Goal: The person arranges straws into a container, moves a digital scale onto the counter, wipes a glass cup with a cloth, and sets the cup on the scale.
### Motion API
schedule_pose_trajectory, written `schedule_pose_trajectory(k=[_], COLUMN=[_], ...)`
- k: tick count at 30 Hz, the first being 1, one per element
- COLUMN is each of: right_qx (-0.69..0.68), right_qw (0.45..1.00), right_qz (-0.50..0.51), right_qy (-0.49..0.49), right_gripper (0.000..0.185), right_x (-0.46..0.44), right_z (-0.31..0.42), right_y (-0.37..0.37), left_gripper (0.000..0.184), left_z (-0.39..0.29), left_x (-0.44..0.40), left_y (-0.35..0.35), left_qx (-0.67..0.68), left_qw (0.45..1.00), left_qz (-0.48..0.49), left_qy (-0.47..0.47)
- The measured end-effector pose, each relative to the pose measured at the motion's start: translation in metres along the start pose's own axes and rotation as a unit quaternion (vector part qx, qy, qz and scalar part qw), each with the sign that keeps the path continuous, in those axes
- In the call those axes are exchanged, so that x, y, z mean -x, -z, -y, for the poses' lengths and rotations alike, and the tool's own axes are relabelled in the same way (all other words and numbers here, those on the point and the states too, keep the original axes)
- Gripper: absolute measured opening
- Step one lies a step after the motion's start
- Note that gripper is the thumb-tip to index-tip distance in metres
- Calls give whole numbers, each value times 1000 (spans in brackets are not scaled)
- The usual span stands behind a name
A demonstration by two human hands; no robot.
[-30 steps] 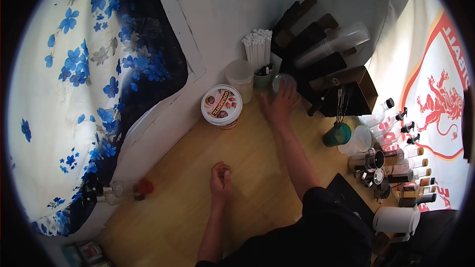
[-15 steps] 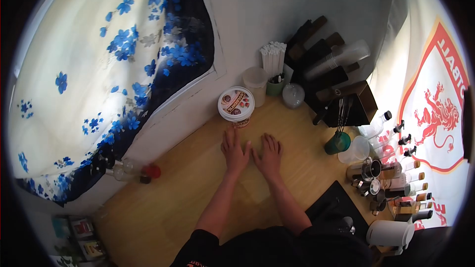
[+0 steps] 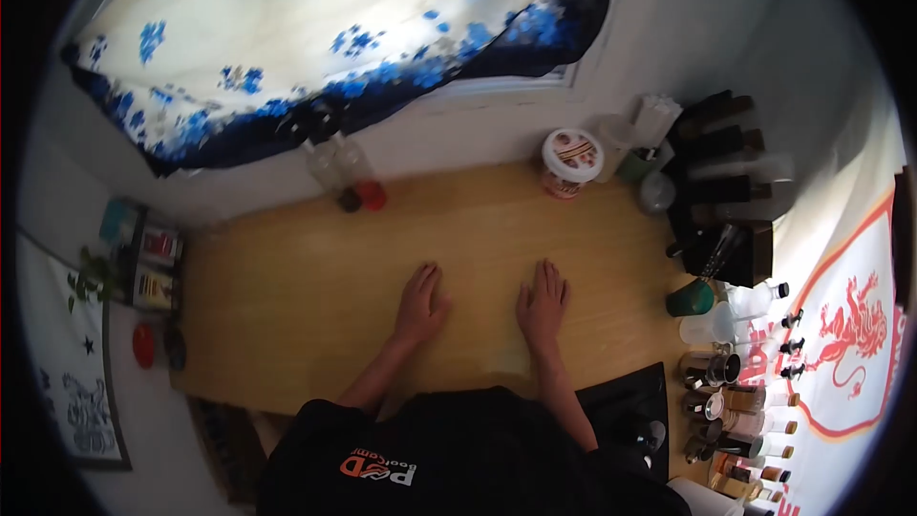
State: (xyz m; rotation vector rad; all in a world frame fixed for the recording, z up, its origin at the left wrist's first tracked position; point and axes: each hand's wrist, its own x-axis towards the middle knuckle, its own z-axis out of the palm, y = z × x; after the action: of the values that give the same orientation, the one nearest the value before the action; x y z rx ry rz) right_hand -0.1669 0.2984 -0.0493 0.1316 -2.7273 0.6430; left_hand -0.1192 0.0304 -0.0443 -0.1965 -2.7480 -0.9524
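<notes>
Head view: mid-frame, my left hand (image 3: pixel 420 308) and right hand (image 3: pixel 543 311) lie palm-down on the worktop (image 3: pixel 487 229), thumbs held apart; the tub (image 3: pixel 572 162) stands right of upper centre.

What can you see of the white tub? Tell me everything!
The tub is round and white and looks like plastic. Its printed lid is on; reddish marks show on its side. It stands upright on the table near the wall, close to a cloudy container; I can't tell if they touch. The left hand and right hand are away from it.
</notes>
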Motion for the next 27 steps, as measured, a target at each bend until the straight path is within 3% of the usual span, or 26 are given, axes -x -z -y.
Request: schedule_pose_trajectory(k=[6,11,27], right_qx=[-12,-3,-28], right_qw=[999,999,997], right_qz=[32,26,-10], right_qy=[21,38,77], right_gripper=[48,44,36], right_x=[12,14,18], right_z=[13,9,9], right_y=[11,8,14], left_gripper=[56,53,47], left_z=[27,37,35], left_x=[177,268,294], left_y=[95,124,97], left_qx=[-62,-148,-166], left_qw=[977,936,889], left_qz=[-59,-149,-283], left_qy=[195,283,319])
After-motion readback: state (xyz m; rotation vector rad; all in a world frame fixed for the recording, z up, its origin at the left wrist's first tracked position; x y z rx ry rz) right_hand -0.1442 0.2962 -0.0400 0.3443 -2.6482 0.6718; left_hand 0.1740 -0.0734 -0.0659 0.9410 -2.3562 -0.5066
